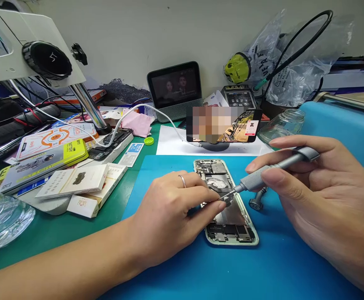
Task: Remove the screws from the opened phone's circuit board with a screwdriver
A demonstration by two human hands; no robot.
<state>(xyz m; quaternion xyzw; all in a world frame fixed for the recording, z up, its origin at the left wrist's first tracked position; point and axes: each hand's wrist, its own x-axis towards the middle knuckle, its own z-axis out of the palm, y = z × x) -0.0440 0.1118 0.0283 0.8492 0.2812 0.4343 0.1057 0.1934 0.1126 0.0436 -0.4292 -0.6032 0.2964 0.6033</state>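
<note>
My right hand (319,200) grips a grey precision screwdriver (257,178), its thin shaft pointing down to the left. Over the opened phone (224,216), my left hand (172,208), with a ring on one finger, has thumb and index finger pinched together right at the screwdriver's tip. Whether those fingers hold the tip or some tiny part is hidden. The phone lies back-down on the blue mat (175,266), its inner parts and bare metal showing; the left hand covers part of its left edge. A second grey tool with a round end (257,202) lies just right of the phone.
Behind the mat, another phone (247,129) leans upright with its screen lit, near a smart display (175,87). A microscope stand (88,108), boxes (75,181) and a glass bowl (3,221) crowd the left. A glass jar (289,123) stands back right.
</note>
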